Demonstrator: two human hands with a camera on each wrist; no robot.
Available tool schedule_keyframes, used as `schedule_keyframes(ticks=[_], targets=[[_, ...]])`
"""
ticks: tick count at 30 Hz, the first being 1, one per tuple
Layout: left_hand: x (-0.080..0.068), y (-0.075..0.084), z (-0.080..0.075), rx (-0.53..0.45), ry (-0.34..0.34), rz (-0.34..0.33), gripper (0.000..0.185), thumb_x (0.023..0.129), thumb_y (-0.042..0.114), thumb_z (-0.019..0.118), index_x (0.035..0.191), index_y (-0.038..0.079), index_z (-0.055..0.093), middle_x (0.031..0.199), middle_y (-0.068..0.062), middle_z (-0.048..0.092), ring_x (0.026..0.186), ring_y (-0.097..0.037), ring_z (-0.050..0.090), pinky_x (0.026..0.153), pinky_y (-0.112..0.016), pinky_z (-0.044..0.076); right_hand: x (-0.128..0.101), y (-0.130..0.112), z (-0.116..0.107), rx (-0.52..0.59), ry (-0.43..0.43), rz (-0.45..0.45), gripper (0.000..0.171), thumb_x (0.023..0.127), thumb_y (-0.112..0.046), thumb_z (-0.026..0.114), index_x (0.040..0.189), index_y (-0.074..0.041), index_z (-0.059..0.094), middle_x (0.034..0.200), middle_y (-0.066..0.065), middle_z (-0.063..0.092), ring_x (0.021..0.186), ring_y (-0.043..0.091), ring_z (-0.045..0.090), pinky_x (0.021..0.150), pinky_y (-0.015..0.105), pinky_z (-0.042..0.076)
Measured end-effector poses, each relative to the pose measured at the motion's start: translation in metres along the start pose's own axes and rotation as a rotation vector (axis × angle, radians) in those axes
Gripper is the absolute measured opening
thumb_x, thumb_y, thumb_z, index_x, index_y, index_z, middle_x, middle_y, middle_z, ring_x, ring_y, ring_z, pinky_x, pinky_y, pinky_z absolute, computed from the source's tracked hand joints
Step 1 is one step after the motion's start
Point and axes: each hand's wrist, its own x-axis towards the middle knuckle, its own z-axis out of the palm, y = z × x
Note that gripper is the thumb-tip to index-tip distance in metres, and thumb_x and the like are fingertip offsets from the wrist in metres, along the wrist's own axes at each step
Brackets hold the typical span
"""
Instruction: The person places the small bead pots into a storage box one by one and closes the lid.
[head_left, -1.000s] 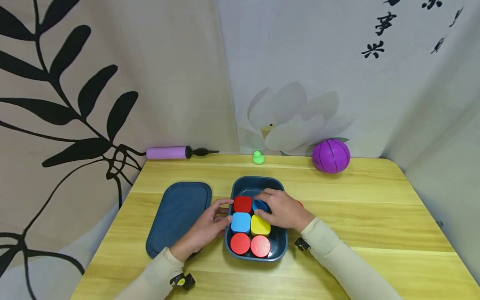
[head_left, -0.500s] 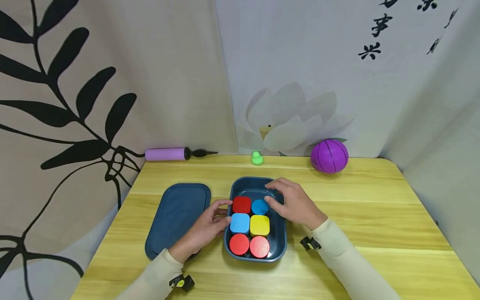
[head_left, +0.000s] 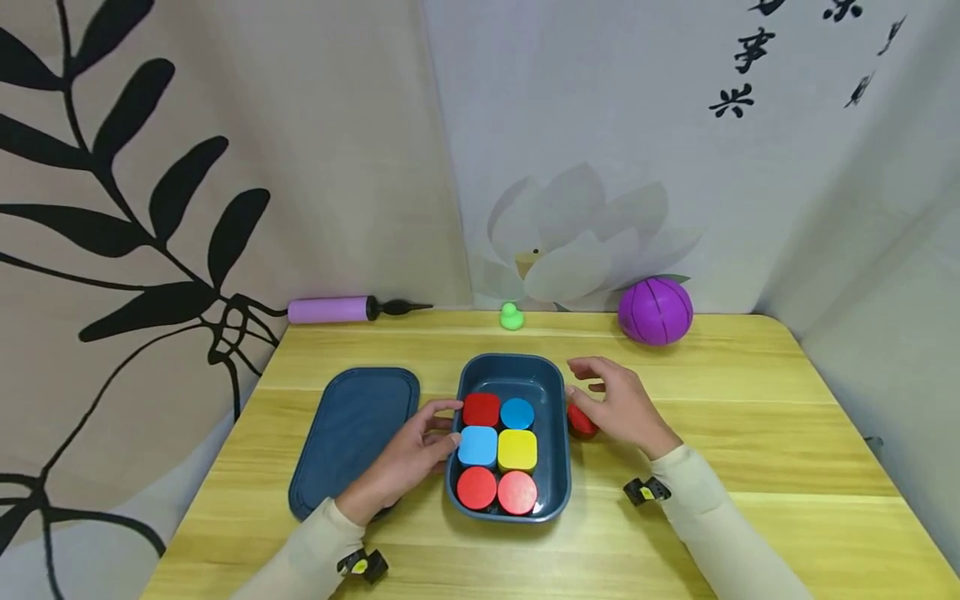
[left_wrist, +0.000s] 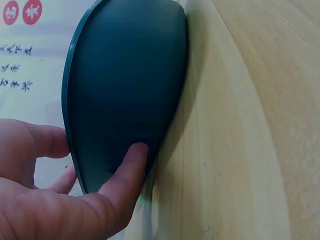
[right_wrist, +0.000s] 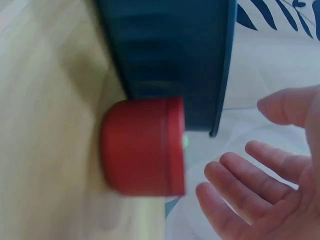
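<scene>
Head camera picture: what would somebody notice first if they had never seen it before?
Probably the dark blue box in the middle of the yellow table, packed with six bright blocks in red, blue and yellow. The left hand holds its left side, and the right hand hovers open over one more red block just outside the box. At the back, a big purple ball stands out too.

Soft, even indoor light fills the sharp head view, where wide-angle bending curves the table edges and shadows stay faint, while both wrist views blur at close range, the red block smeared and hazy.
</scene>
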Motion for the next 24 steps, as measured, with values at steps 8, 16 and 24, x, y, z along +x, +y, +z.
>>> schedule_keyframes(ticks=[8, 16, 24], targets=[[0.002, 0.000, 0.000, -0.010, 0.001, -0.002, 0.049, 0.099, 0.023, 0.063, 0.144, 0.026, 0.045, 0.137, -0.016, 0.049, 0.110, -0.026, 0.061, 0.082, -0.039, 0.056, -0.011, 0.017, 0.002, 0.031, -0.093, 0.050, 0.051, 0.094, -0.031, 0.070, 0.137, -0.008, 0.056, 0.133, 0.013, 0.061, 0.118, 0.031, 0.062, 0.092, 0.043, 0.056], [-0.001, 0.000, -0.003, -0.016, 0.002, -0.002, 0.050, 0.099, 0.023, 0.062, 0.145, 0.025, 0.044, 0.138, -0.016, 0.049, 0.111, -0.026, 0.061, 0.083, -0.040, 0.056, -0.023, 0.022, 0.006, -0.095, -0.157, 0.037, 0.060, 0.089, -0.041, 0.074, 0.138, -0.012, 0.056, 0.128, 0.003, 0.062, 0.107, 0.019, 0.062, 0.089, 0.037, 0.056], [0.000, -0.003, -0.004, -0.027, -0.011, -0.002, 0.051, 0.099, 0.025, 0.063, 0.145, 0.026, 0.044, 0.139, -0.016, 0.048, 0.112, -0.026, 0.061, 0.083, -0.039, 0.056, -0.030, 0.026, 0.006, -0.148, -0.196, -0.012, 0.061, 0.084, -0.030, 0.080, 0.137, -0.011, 0.056, 0.122, -0.003, 0.064, 0.098, 0.010, 0.059, 0.083, 0.028, 0.054]])
